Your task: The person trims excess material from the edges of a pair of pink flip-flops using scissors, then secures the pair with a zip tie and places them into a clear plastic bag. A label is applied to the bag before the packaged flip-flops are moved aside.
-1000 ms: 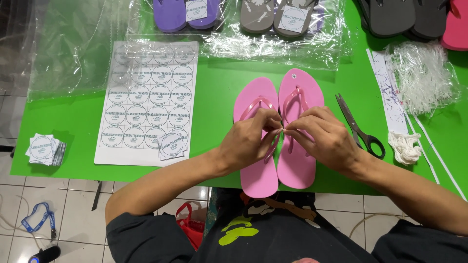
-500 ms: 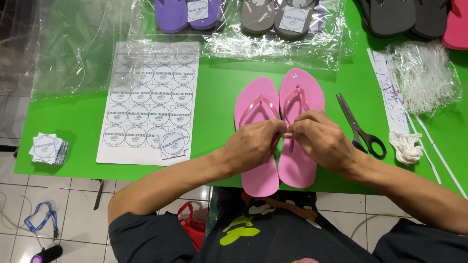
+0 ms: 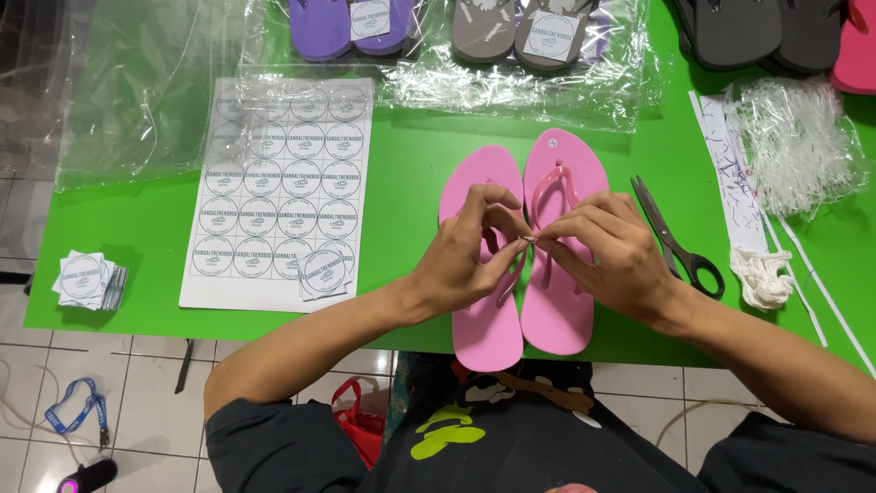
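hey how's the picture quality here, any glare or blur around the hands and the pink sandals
Head view: even, bright light; hands and pink sandals sharp, casting soft shadows; white glare on the clear plastic bags at the top; wide-lens bending at the table edge.

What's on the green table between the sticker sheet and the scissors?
In the head view, the pair of pink flip-flops lies between the sticker sheet and the scissors, with the left hand and right hand meeting over them.
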